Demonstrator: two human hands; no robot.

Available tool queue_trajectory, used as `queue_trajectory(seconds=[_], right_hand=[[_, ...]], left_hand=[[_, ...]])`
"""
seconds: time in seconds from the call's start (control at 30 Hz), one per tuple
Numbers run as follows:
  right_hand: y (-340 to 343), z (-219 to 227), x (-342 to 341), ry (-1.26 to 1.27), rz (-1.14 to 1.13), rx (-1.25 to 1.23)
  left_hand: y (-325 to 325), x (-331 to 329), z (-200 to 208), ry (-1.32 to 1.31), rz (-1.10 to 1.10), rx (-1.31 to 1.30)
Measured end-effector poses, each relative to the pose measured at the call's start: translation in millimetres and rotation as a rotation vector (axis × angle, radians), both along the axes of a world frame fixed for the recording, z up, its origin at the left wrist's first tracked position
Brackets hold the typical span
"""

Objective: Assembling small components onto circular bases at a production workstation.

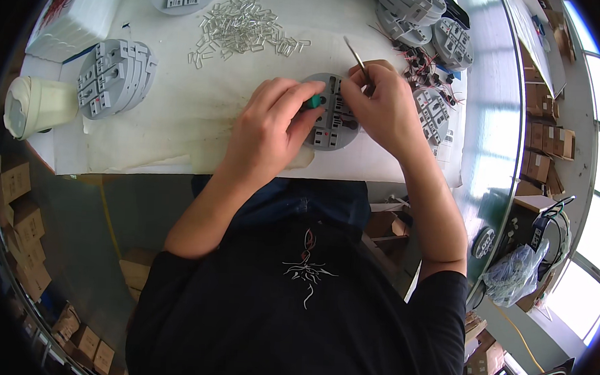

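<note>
A round grey plastic disc (pixel 333 140) with raised rectangular blocks and slots lies on the table in front of me, between my hands. My left hand (pixel 266 121) is at its left side, thumb and fingers closed on a small green piece (pixel 312 102) over the disc. My right hand (pixel 382 103) is at the disc's upper right, its fingers curled round a slim metal tool (pixel 354 52) that points up and away from me. The tool's other end is hidden in the hand. The right fingertips are close to or touching the disc; I cannot tell which.
Beyond my hands lies a heap of small clear U-shaped pieces (pixel 244 28). Stacked grey discs (pixel 115 79) stand at the left, beside a cream tub (pixel 39 108). More disc stacks (pixel 407 13), small black parts with red wires (pixel 421 68) and another disc (pixel 431 116) are on the right.
</note>
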State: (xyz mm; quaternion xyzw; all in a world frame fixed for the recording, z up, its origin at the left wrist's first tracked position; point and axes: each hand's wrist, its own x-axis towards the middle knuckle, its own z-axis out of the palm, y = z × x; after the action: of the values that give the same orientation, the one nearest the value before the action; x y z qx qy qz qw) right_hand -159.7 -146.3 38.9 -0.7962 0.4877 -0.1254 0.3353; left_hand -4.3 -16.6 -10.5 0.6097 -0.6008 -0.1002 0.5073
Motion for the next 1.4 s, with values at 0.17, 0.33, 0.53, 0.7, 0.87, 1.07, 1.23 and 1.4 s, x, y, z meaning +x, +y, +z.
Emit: queue_trajectory(seconds=[0.17,0.33,0.53,0.7,0.87,1.07,1.23,1.4], right_hand=[[-6.4,1.7,-13.8,-0.112,0.099,-0.008],[-8.5,12.0,-10.5,-0.086,0.069,0.095],[-11.0,14.1,-27.0,-0.385,-0.026,0.076],[-1.4,31.9,-54.4,-0.79,-0.087,0.17],[3.1,34.1,-63.5,-0.793,-0.056,0.172],[1.7,43.8,-65.1,-0.854,-0.013,0.137],[-6.0,40.9,-77.2,-0.961,-0.018,0.304],[2.4,41.7,-75.1,-0.615,0.046,0.244]], left_hand=[[0.7,0.5,1.3,0.03,-0.008,0.012],[0.3,0.7,3.4,0.071,-0.022,0.049],[-6.5,6.3,32.6,-0.036,-0.052,0.101],[-39.0,10.7,50.8,-0.354,-0.19,0.166],[-54.1,8.9,52.2,-0.461,-0.272,0.302],[-53.9,7.9,77.9,-0.603,-0.286,0.41],[-37.2,-15.7,87.1,-0.797,-0.27,0.483],[-6.5,-4.8,70.2,-0.269,-0.215,0.18]])
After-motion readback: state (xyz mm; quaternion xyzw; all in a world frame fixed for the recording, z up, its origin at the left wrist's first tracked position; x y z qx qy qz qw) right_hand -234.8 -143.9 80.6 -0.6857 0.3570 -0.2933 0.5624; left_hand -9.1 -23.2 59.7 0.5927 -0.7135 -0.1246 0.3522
